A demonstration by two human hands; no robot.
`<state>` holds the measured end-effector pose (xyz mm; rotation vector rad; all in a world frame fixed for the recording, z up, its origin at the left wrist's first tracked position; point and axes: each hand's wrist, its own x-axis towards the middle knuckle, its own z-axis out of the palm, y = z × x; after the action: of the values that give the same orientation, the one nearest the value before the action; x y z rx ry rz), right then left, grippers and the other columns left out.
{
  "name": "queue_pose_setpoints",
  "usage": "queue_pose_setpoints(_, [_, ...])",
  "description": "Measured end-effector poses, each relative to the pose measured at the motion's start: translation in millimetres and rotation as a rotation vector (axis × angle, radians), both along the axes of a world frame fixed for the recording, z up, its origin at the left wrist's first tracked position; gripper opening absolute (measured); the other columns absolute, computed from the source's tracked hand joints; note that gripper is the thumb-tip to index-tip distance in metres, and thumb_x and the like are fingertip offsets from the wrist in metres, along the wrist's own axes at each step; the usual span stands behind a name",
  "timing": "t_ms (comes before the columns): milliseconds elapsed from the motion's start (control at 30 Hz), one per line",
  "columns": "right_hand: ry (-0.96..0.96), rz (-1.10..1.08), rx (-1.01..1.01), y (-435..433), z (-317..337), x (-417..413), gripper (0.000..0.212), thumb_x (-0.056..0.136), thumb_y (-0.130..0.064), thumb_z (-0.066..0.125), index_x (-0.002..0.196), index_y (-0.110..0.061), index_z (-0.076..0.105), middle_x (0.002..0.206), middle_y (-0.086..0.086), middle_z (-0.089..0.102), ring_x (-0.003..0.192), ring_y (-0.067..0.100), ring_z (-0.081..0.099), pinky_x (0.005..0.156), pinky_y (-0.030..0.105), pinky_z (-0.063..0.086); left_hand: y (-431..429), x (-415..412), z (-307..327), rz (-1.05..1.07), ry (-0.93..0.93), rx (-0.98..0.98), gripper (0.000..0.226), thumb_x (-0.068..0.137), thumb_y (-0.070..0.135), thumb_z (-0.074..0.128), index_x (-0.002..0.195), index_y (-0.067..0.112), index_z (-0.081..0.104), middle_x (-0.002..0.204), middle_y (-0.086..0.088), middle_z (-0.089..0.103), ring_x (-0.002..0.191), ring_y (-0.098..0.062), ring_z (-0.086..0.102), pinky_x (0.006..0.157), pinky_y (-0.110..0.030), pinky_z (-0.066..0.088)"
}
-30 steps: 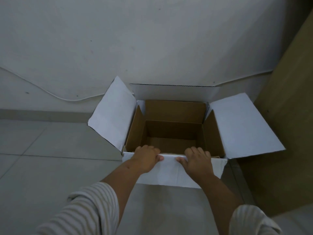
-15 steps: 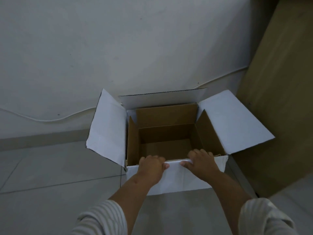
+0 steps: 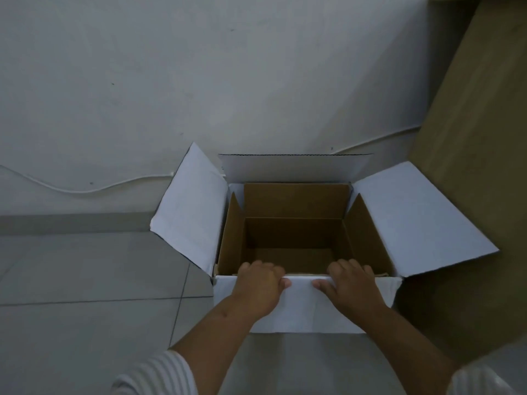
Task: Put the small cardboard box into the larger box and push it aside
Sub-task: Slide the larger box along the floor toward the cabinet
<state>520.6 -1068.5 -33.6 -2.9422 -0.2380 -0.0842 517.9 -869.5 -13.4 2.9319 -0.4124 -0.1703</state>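
Two hands grip near rim of larger box [image 3: 427, 220]: left hand [image 3: 258, 289] and right hand [image 3: 353, 289], fingers curled over edge, grasping it. Fingertips hidden inside. Small cardboard box [image 3: 296, 232] sits within, brown, open, its floor dim. Wood panel [image 3: 470, 166] close at right; wall [image 3: 228, 81] touching behind; open floor [image 3: 85, 280] left. Compared with half second ago, white box squarer to view, hands unchanged.

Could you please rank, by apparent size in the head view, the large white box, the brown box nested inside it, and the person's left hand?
1. large white box, flaps spread open.
2. brown box, sitting inside it.
3. left hand, smallest though nearest the camera.
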Motion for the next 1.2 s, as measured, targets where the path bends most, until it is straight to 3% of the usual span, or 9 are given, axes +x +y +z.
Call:
queue_pose_setpoints(200, [-0.109, 0.079, 0.013, -32, -9, 12, 0.061, 0.082, -0.071, 0.021, 0.093, -0.023, 0.056, 0.096, -0.002, 0.060, 0.090, 0.016, 0.050, 0.076, 0.031, 0.030, -27, 2, -3, 0.030, -0.049, -0.014, 0.031, 0.099, 0.038, 0.042, 0.117, 0.020, 0.059, 0.115, -0.003, 0.063, 0.108, -0.021, 0.053, 0.094, -0.037, 0.035])
queue_pose_setpoints(367, [-0.076, 0.089, 0.002, -38, -2, 18, 0.047, 0.086, -0.064, 0.033, 0.096, -0.024, 0.054, 0.100, -0.003, 0.058, 0.094, 0.015, 0.048, 0.080, 0.032, 0.031, -37, 3, 1, 0.070, -0.049, -0.033, 0.032, 0.098, 0.040, 0.040, 0.114, 0.020, 0.060, 0.113, -0.002, 0.064, 0.106, -0.019, 0.054, 0.095, -0.035, 0.035])
queue_pose_setpoints(500, [-0.086, 0.090, 0.014, -49, -1, 27, 0.065, 0.078, -0.076, 0.017, 0.094, -0.024, 0.054, 0.097, -0.003, 0.058, 0.090, 0.014, 0.047, 0.077, 0.031, 0.030, -49, 10, 1, 0.068, -0.076, -0.031, 0.032, 0.098, 0.041, 0.039, 0.113, 0.021, 0.060, 0.113, -0.001, 0.064, 0.105, -0.018, 0.054, 0.095, -0.034, 0.034])
queue_pose_setpoints(800, [-0.068, 0.066, 0.069, -77, -1, 56, 0.043, 0.086, -0.062, 0.038, 0.100, -0.025, 0.054, 0.106, -0.005, 0.058, 0.097, 0.013, 0.047, 0.085, 0.032, 0.033, -78, 46, -3, 0.070, -0.086, 0.006, 0.032, 0.099, 0.042, 0.038, 0.114, 0.023, 0.059, 0.115, 0.001, 0.064, 0.106, -0.017, 0.054, 0.097, -0.034, 0.034])
queue_pose_setpoints(1000, [-0.070, 0.074, 0.085, -85, -5, 76, 0.056, 0.081, -0.071, 0.027, 0.098, -0.025, 0.054, 0.104, -0.005, 0.059, 0.095, 0.013, 0.047, 0.085, 0.032, 0.033, -85, 59, -7, 0.069, -0.099, 0.023, 0.031, 0.099, 0.041, 0.038, 0.116, 0.023, 0.057, 0.116, 0.001, 0.062, 0.107, -0.017, 0.053, 0.097, -0.034, 0.033])
queue_pose_setpoints(1100, [-0.082, 0.092, 0.082, -88, -6, 81, 0.078, 0.070, -0.082, 0.005, 0.096, -0.027, 0.053, 0.101, -0.007, 0.057, 0.092, 0.011, 0.045, 0.085, 0.033, 0.033, -87, 62, -8, 0.068, -0.114, 0.031, 0.030, 0.099, 0.040, 0.038, 0.116, 0.023, 0.057, 0.117, 0.001, 0.062, 0.107, -0.017, 0.053, 0.096, -0.034, 0.033])
queue_pose_setpoints(1200, [-0.059, 0.087, 0.095, -88, -5, 83, 0.055, 0.082, -0.070, 0.029, 0.097, -0.024, 0.054, 0.103, -0.004, 0.058, 0.095, 0.013, 0.047, 0.087, 0.035, 0.034, -87, 65, -8, 0.071, -0.126, 0.024, 0.032, 0.099, 0.041, 0.036, 0.115, 0.024, 0.057, 0.116, 0.002, 0.062, 0.106, -0.017, 0.053, 0.094, -0.033, 0.033])
